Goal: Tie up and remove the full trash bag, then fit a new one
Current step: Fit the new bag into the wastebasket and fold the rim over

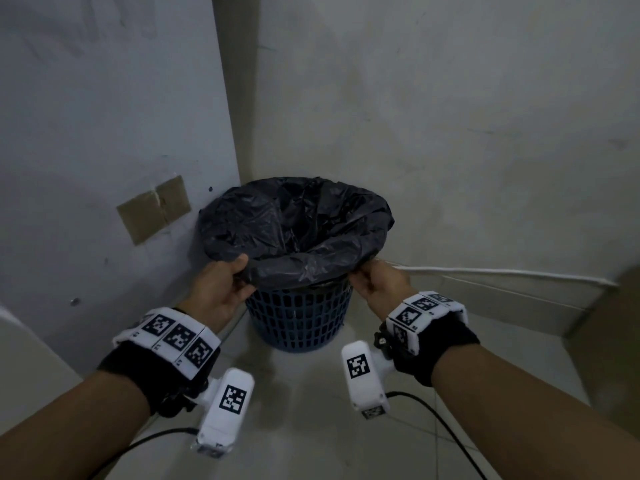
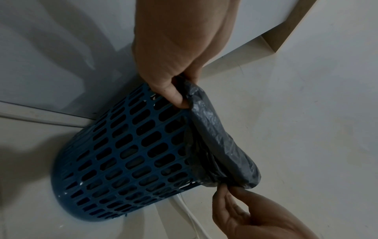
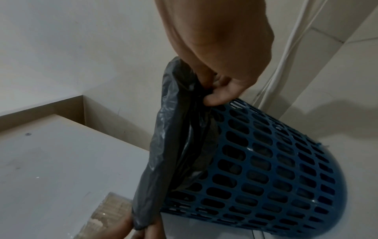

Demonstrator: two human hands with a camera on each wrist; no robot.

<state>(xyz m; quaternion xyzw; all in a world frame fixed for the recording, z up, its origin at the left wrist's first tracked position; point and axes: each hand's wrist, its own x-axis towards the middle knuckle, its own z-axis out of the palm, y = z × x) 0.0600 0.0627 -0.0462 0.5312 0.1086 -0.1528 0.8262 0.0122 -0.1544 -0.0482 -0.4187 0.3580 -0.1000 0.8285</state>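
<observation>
The walls [image 1: 450, 116] meet in a corner, and the blue basket [image 1: 298, 320] stands on the floor [image 1: 304, 410] tucked close into that corner, probably so it stays out of the way; that leaves only its near side free, which would explain why both arms reach in from the front. A black trash bag [image 1: 294, 220] lines the basket, its mouth folded outward over the rim as a collar, which is what keeps a liner from sliding down inside. Whether it is full cannot be told, since the inside shows only dark crumpled plastic. The left hand [image 1: 221, 289] grips the collar on the near left of the rim, thumb on top and fingers [image 2: 174, 95] curled under the fold. The right hand [image 1: 377, 285] pinches the fold on the near right with closed fingers [image 3: 214, 98], the plastic bunched between them. Taking the collar at two well-separated points seems meant to peel the fold up off the rim evenly, so the mouth can then be gathered for tying. A white cable [image 1: 502, 271] runs along the foot of the right wall, and a taped brown patch [image 1: 154, 209] sits on the left one.
</observation>
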